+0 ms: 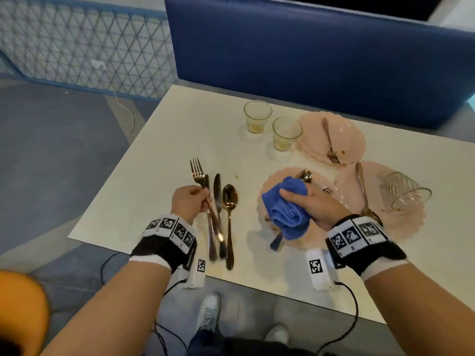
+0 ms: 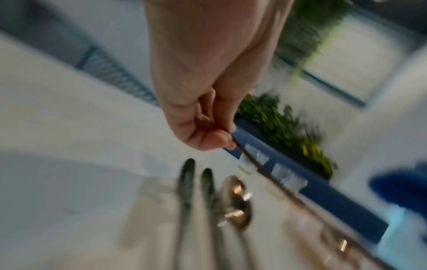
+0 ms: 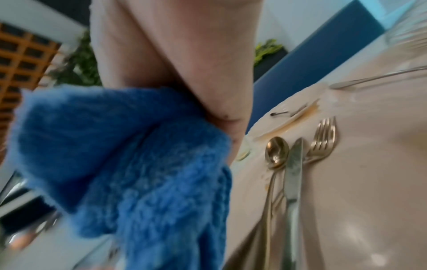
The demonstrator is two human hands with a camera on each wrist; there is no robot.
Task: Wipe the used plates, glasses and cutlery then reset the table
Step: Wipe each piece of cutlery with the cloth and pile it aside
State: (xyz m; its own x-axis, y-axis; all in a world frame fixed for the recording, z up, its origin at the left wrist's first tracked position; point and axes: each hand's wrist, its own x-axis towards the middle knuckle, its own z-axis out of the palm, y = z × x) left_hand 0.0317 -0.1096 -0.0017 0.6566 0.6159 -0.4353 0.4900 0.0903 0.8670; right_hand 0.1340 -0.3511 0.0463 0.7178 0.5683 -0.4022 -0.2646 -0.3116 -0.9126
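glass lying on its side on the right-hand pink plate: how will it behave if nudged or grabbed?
The tipped glass lies on its round wall, so a nudge would probably roll it across the pink plate. Clear and thin-rimmed, it looks breakable, and the smooth ribbed wall may be slippery. A spoon beside it might stop a roll that way.

A restaurant: blue booth seat (image 1: 308,60) behind a laid table (image 1: 159,176).
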